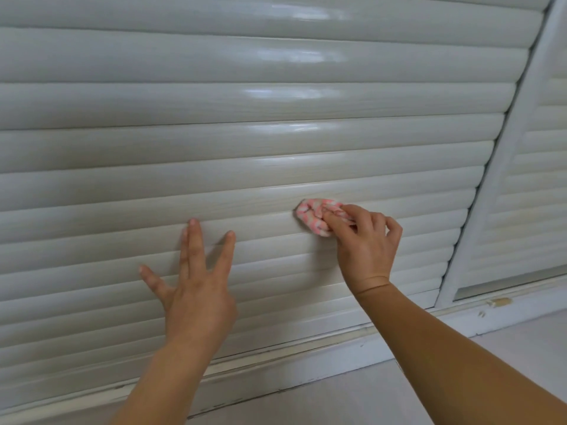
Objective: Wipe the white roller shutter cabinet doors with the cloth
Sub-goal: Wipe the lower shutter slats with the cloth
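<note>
- right hand (366,240) right of center, fingers curled round the bunched pink cloth (316,214), pressing it on the shutter door (245,133)
- left hand (199,283) lower center, fingers straight and spread, flat on the slats

The pale floor (460,391) fills the frame from 4 to 6 o'clock, a smooth light grey surface. A white baseboard (306,368) stands directly on it, running from 7 o'clock up toward 3 o'clock. The board's paint is chipped near 3 o'clock, and a dark seam shows where it meets the floor.
</note>
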